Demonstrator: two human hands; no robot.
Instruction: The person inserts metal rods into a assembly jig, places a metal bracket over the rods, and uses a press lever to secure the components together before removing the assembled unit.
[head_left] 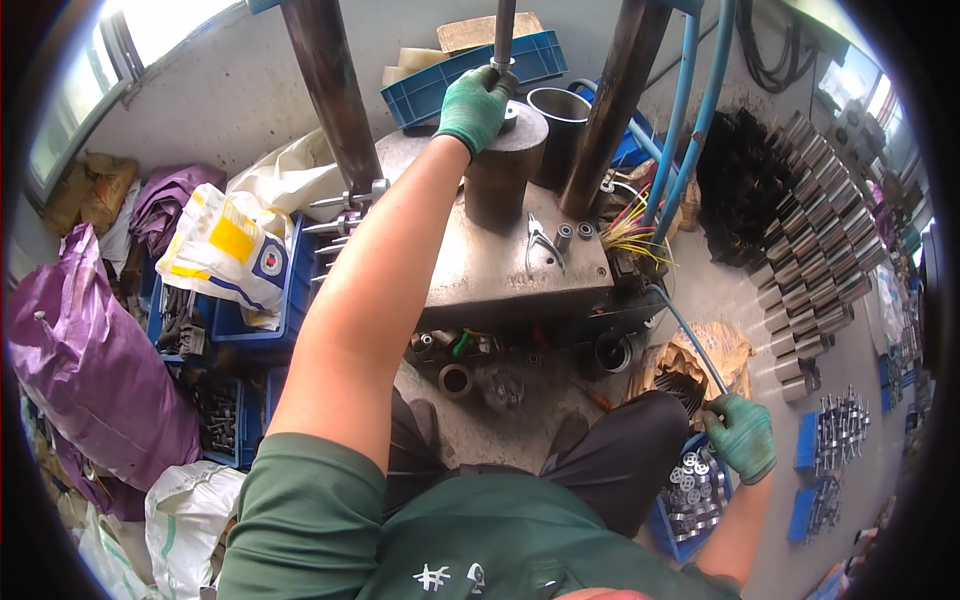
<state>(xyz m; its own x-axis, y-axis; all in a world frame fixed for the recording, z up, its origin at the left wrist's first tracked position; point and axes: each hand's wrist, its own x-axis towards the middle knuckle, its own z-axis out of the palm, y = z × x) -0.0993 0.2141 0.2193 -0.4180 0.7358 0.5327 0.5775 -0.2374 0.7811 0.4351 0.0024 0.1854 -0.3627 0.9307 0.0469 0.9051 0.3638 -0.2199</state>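
My left hand (474, 108), in a green glove, reaches over the press table (470, 270). Its fingers are closed around a small metal part (503, 65) under the press's vertical rod (504, 30); most of that part is hidden by the glove. Beneath the hand stands a thick steel cylinder (497, 190). My right hand (741, 437), gloved the same way, is wrapped round the end of a long metal lever (690, 335) that slants down from the press. Pliers (543, 245) lie on the table beside two small metal bushings (564, 235).
Steel columns (335, 95) flank the cylinder. Behind sits a blue crate (480, 80); blue hoses (690, 110) hang at right. Below my right hand is a blue bin of metal parts (690, 500). Stacked metal tubes (815, 250) stand far right, a purple sack (100, 360) at left.
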